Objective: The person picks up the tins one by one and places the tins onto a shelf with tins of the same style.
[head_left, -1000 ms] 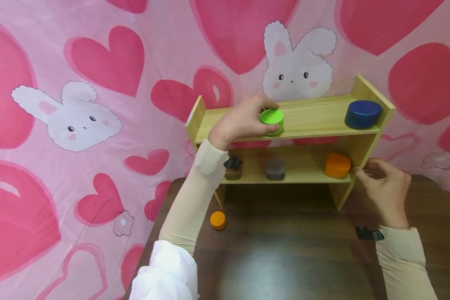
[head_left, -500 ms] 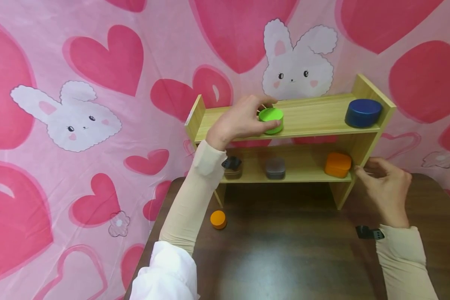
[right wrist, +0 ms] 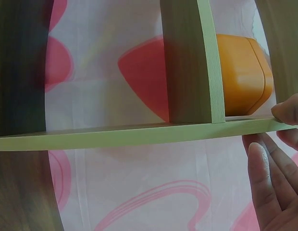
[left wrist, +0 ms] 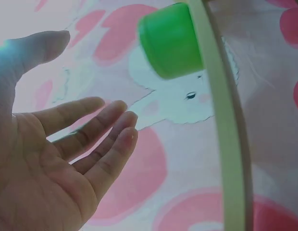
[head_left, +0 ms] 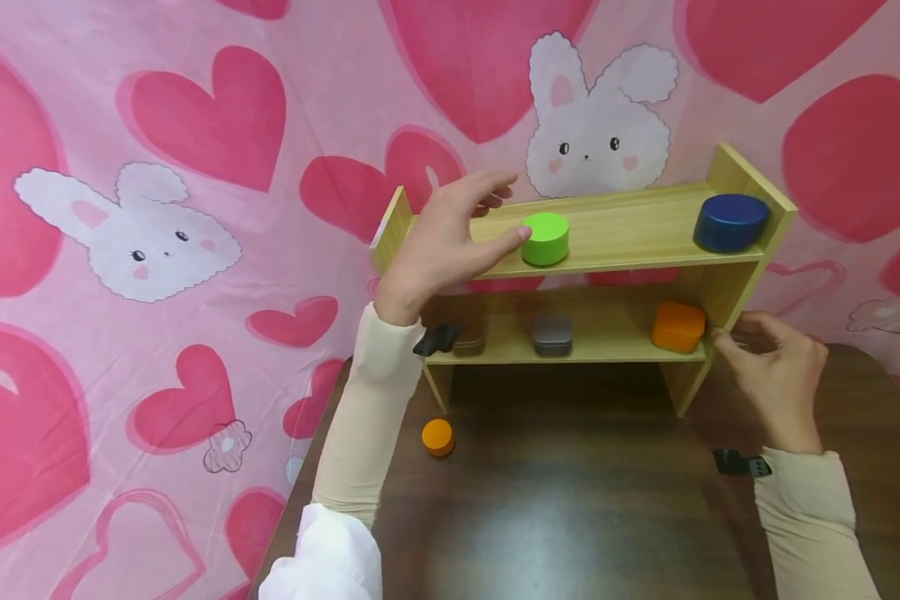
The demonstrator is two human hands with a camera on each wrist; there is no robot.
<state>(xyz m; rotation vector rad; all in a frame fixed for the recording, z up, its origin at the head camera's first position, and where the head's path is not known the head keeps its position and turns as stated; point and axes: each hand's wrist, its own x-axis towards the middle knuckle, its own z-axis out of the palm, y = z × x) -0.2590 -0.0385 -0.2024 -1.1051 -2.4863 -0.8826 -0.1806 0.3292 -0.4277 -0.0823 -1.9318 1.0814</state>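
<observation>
A light wooden two-tier shelf stands on a dark table. On its top board sits a round bright green tin. My left hand is just left of that tin with its fingers spread and nothing in them. In the left wrist view a gap shows between the fingers and the green tin. My right hand pinches the shelf's right side panel, thumb on one face and fingers on the other, as the right wrist view shows. Inside that panel, on the lower board, is an orange tin.
A dark blue oval tin sits at the top board's right end. The lower board also holds a grey tin and another tin partly hidden by the left wrist strap. A small round orange tin lies on the table.
My left hand has let go of the green tin and drawn back left, its fingers opening. The tin stays on the top board. My right hand keeps its hold on the side panel.
</observation>
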